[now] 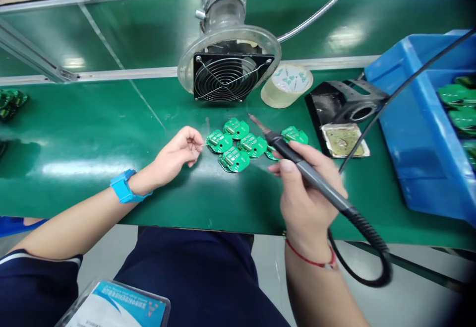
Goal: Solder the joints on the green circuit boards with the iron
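In my right hand [310, 193] is a soldering iron [312, 173], held like a pen, its tip pointing up and left above the boards. My left hand [178, 153] is closed in a pinch, and a thin pale strand of solder wire [204, 145] sticks out of the fingertips towards the nearest board. Several round green circuit boards lie in a cluster on the bench between the hands; one board [219, 141] is just right of my left fingers, another [234, 160] is closest to me. A further board [294, 135] lies partly behind the iron and my right hand.
A fume extractor fan [225, 78] hangs over the boards. Behind them stands a roll of clear tape [287, 86]. To the right are a soldering iron stand [344, 101] with a sponge [344, 139] and a blue bin [405, 133] holding more boards. The iron's cable loops below my right wrist.
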Demonstrator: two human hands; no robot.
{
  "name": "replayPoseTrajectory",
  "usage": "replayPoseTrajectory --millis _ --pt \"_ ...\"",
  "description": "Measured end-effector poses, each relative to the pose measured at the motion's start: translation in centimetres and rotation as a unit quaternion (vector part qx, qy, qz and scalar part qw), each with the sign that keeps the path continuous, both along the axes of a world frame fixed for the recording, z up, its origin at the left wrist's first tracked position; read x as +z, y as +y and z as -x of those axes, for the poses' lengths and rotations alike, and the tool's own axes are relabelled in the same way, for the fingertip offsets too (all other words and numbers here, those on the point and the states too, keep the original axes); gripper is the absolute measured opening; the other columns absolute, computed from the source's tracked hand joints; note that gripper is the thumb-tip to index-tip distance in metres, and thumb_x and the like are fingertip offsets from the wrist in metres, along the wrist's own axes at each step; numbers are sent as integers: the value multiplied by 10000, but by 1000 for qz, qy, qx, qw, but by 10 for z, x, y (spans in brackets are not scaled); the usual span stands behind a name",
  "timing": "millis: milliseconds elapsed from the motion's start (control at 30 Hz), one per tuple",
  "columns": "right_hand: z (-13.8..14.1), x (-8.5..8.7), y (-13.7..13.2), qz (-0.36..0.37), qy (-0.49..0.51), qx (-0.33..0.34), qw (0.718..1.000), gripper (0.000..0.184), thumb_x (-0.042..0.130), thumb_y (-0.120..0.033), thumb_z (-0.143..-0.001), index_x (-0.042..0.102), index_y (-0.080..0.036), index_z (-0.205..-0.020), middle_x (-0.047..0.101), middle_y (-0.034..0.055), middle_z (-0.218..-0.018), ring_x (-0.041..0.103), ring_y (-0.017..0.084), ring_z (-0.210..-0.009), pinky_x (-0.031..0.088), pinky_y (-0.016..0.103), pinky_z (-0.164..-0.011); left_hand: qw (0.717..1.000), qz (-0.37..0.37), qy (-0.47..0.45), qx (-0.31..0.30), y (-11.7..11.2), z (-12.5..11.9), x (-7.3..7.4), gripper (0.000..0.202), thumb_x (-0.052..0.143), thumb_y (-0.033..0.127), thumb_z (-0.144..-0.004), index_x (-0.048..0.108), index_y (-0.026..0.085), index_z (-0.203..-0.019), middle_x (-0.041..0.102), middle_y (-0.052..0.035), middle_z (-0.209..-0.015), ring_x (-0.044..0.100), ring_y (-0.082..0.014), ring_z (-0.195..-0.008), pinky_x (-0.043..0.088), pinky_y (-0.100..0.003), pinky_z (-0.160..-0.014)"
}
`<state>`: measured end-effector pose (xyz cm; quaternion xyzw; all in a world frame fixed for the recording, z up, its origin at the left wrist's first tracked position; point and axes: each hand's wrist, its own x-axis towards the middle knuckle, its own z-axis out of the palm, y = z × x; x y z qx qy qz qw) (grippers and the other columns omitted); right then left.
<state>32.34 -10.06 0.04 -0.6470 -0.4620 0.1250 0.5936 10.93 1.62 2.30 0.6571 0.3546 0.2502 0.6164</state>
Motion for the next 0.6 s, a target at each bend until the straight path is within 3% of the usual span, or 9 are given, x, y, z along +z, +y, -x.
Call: replayPoseTrajectory --millis 67,133,233,400,433,500,600 --pt "12 2 3 8 25 42 999 375 616 -316 -904 611 -293 -1278 743 39 -1046 724 170 -771 624 353 -681 999 28 -34 14 -4 -5 3 113 503 170 -782 451 202 -877 450 40 -746 436 -75 -593 388 -214 -529" --pt "25 4 7 18 43 82 996 405 594 -302 -917 579 -307 -1322 740 44 -1088 726 164 -769 632 339 -668 999 5 -35 8 -11 -12 8 108 517 153 -798 470 198 -883 458 35 -750 451 -76 -625 414 -216 -560" --pt "41 7 13 27 49 114 992 375 608 -288 -909 611 -314 -1283 738 33 -1097 724 156 -779 638 331 -696 998 -3 -58 3 -20 -22 12 146 530 134 -811 474 195 -931 481 26 -787 466 -72 -659 429 -208 -584" --pt "57 10 17 -15 -1 63 998 317 668 -226 -861 668 -294 -1170 726 14 -1102 712 148 -918 622 316 -824 996 2 -84 5 -27 -32 13 112 504 129 -854 450 195 -926 478 34 -780 465 -66 -647 441 -197 -593" --pt "58 10 18 -27 -11 49 998 302 674 -221 -854 677 -286 -1149 727 12 -1084 707 148 -939 617 307 -828 997 -40 -62 -2 -26 -31 15 96 498 123 -862 460 194 -915 490 29 -782 473 -72 -659 448 -203 -609" --pt "58 9 18 -30 -15 20 999 275 677 -232 -850 686 -269 -1123 725 18 -1056 701 155 -948 608 308 -821 981 -192 25 -28 -21 -28 21 77 482 117 -891 509 187 -873 536 4 -790 501 -99 -705 450 -234 -654" --pt "52 5 18 0 14 -26 1000 289 684 -283 -848 678 -250 -1135 711 37 -1046 699 169 -901 601 343 -801 892 -420 158 -51 -9 -15 32 182 479 184 -952 595 175 -811 611 -39 -801 527 -146 -764 432 -288 -714"
